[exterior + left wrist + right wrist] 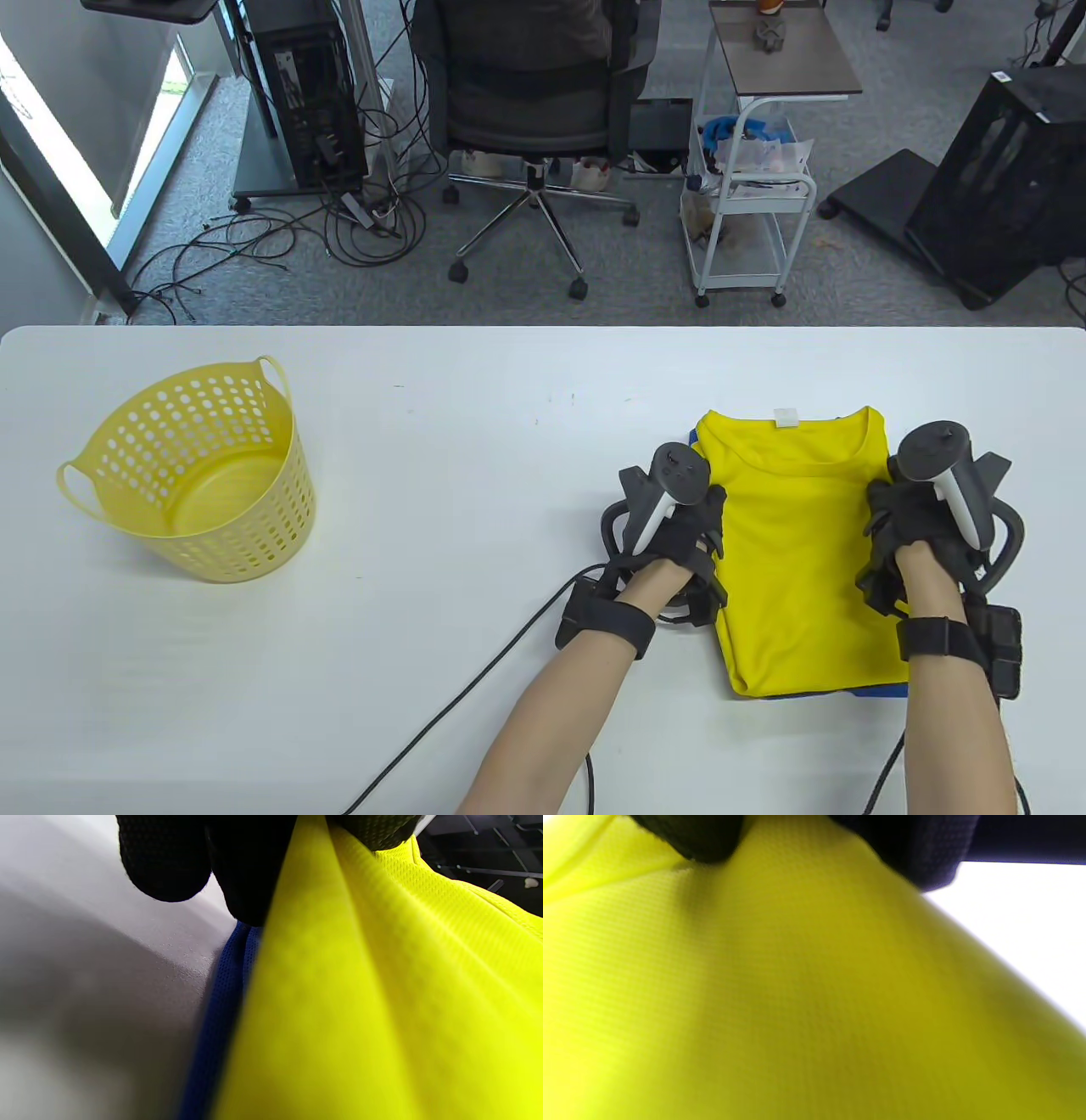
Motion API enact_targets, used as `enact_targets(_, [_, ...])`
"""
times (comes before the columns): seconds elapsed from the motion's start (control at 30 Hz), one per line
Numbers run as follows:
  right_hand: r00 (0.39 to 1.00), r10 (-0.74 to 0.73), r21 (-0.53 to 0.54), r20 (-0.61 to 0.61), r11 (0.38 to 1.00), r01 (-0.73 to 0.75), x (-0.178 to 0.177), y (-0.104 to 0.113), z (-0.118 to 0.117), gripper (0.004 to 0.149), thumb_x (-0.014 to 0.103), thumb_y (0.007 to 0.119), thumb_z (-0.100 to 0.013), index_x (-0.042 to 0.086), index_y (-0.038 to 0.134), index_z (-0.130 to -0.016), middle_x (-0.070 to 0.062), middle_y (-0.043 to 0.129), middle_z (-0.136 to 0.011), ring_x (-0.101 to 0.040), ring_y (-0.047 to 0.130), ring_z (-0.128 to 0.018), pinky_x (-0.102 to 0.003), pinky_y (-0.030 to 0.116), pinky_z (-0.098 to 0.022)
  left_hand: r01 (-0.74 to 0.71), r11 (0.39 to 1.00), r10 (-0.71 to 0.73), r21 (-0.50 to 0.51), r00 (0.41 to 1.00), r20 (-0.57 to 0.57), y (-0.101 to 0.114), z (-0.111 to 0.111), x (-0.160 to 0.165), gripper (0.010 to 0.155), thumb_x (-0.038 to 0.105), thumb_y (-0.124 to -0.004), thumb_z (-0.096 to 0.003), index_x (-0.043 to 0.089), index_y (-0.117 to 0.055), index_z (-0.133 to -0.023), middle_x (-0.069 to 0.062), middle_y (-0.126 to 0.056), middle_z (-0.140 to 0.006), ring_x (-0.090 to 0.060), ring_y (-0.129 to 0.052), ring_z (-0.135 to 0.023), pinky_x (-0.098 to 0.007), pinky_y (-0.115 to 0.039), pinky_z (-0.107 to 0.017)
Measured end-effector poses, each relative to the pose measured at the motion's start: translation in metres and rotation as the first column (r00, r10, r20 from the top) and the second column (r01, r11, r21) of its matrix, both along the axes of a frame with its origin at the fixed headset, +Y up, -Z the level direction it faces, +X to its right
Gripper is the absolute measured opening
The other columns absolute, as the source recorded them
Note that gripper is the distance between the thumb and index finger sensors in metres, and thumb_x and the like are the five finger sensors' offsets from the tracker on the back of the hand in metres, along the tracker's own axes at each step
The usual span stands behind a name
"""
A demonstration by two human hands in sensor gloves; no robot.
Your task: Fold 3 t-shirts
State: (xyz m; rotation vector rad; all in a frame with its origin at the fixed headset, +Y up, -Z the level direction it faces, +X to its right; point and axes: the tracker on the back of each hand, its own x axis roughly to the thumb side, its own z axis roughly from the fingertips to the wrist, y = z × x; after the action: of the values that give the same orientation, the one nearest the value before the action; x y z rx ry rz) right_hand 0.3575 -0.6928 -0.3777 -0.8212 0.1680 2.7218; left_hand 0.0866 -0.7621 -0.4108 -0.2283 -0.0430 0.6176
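White table (475,526): one yellow t-shirt (802,552), one blue t-shirt (220,1014), one basket (204,475).

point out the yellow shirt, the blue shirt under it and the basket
yellow shirt (802,543), table view, middle of its front
blue shirt (225,993), left wrist view, edge showing below the yellow
basket (254,509), table view, outer wall

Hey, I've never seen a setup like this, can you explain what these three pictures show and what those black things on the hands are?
These are a person's two hands in black sensor gloves, each with a tracker strapped on its back. One camera looks down at the white table; the other two sit on the wrists, so they show close-up fabric. The left hand and right hand pinch the side edges of a folded bright yellow mesh t-shirt. It lies on a blue garment, of which only an edge shows. A yellow perforated plastic basket stands to the left.
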Motion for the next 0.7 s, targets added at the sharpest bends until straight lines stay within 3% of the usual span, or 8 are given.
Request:
enact_targets(0.4, [0.999, 0.023, -0.071, 0.046, 0.997, -0.020, 0.005, -0.033, -0.018, 0.046, 0.034, 0.078, -0.044, 0.027, 0.064, -0.087, -0.004, 0.085, -0.077, -0.025, 0.094, -0.057, -0.049, 0.076, -0.049, 0.235, 0.971, -0.235, 0.037, 0.972, -0.018, -0.010, -0.020, -0.001, 0.056, 0.047, -0.074, -0.0419, 0.030, -0.054, -0.091, 0.007, -0.087, -0.072, -0.013, -0.096, -0.054, -0.037, -0.085, -0.046])
enact_targets(0.53, [0.984, 0.170, -0.090, 0.060, 0.982, -0.164, 0.005, -0.025, -0.011, 0.057, 0.038, 0.078, -0.043, 0.023, 0.057, -0.094, -0.006, 0.082, -0.081, -0.028, 0.091, -0.061, -0.051, 0.073, -0.051, 0.287, 0.957, -0.286, 0.042, 0.958, -0.024, -0.005, -0.017, -0.007, 0.061, 0.049, -0.076, -0.0405, 0.029, -0.052, -0.092, 0.006, -0.086, -0.074, -0.014, -0.095, -0.057, -0.039, -0.084, -0.048])
enact_targets(0.7, [0.969, 0.243, -0.009, 0.037, 0.970, -0.243, -0.004, 0.007, 0.013, 0.059, 0.042, 0.078, -0.042, 0.023, 0.057, -0.094, -0.006, 0.080, -0.083, -0.029, 0.090, -0.064, -0.052, 0.072, -0.052, 0.304, 0.947, -0.298, 0.104, 0.952, -0.063, 0.019, -0.003, -0.033, 0.062, 0.054, -0.072, -0.0411, 0.030, -0.050, -0.093, 0.006, -0.084, -0.078, -0.015, -0.093, -0.062, -0.039, -0.082, -0.050])
